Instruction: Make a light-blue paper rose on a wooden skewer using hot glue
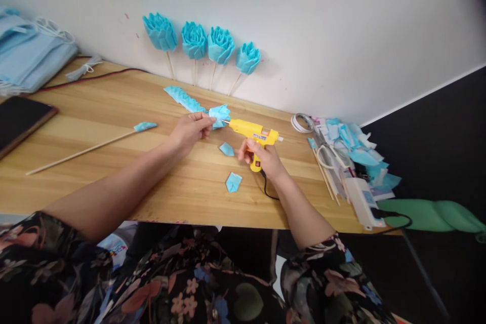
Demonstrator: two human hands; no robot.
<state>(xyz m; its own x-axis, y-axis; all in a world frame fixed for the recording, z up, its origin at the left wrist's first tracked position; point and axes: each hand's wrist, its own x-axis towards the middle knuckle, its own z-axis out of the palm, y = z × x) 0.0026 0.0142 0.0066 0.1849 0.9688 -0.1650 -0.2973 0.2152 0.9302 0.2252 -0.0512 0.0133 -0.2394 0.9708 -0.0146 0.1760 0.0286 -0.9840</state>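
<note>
At frame centre, the right hand [261, 157] is gripping the rigid yellow glue gun [253, 134] by its handle; the left hand [192, 129] is pinching a light, soft, crushable blue petal piece [220, 114] at its edge.

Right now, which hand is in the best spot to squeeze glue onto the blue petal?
The right hand, probably. It already grips the yellow glue gun, whose nozzle points at the folded blue petal. The left hand is pinching that petal, so it isn't free.
</note>
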